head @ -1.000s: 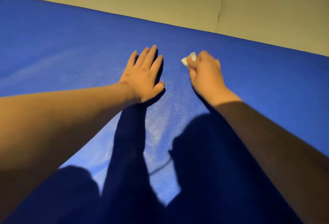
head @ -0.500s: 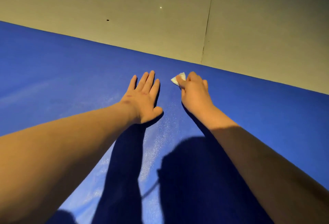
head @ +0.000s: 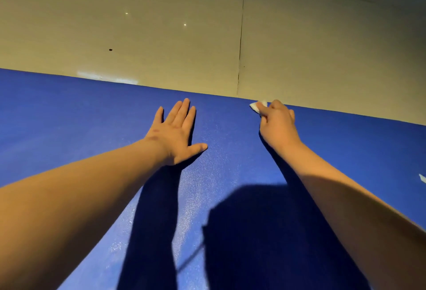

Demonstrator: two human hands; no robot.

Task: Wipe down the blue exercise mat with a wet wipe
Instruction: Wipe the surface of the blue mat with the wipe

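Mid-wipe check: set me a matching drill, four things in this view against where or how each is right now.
1 left hand
2 right hand
3 wet wipe
4 blue exercise mat

A white, bunched, at the mat's far edge
B flat on the mat, fingers straight
C under both hands, glistening between the arms
D curled round the wipe

Pairs: 1-B, 2-D, 3-A, 4-C

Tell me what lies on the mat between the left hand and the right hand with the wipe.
Only bare blue mat: the head view shows nothing lying between the left hand and the right hand pinching the wipe.
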